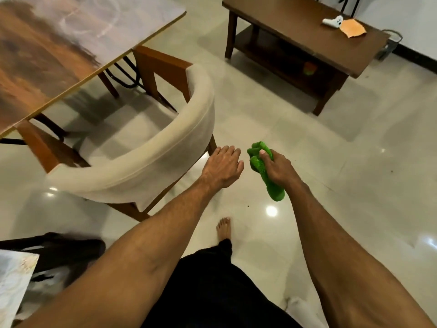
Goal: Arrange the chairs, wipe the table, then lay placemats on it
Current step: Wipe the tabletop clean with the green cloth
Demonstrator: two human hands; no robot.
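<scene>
Upper left of the frame: large glossy dining table with an orange, brown and grey marbled top [59, 43].

Upper right: dark brown wooden coffee table [295, 36] with a lower shelf. On that shelf, a small blurred green and red thing [310, 68], too dim to identify. On the top, near the far end, a small white object [332, 21] just beside a flat orange sheet [352, 28].

Centre left: armchair with a curved cream upholstered back and brown wooden frame [151, 162], front reaching under the dining table's near edge.

Far right edge, beside the coffee table: grey wire basket [391, 42], contents impossible to tell.

Lower left: part of a black chair [59, 252].

Middle of the frame: left hand [222, 169], fingers straight and spread, holding nothing, just beside the right end of the armchair's back; contact unclear. Right hand [277, 170] near it but apart, fingers and thumb curled round a bunched bright green cloth [259, 159], one end hanging below the fist.

Lower middle: one bare foot [224, 229] on the shiny pale tiled floor [331, 150].
</scene>
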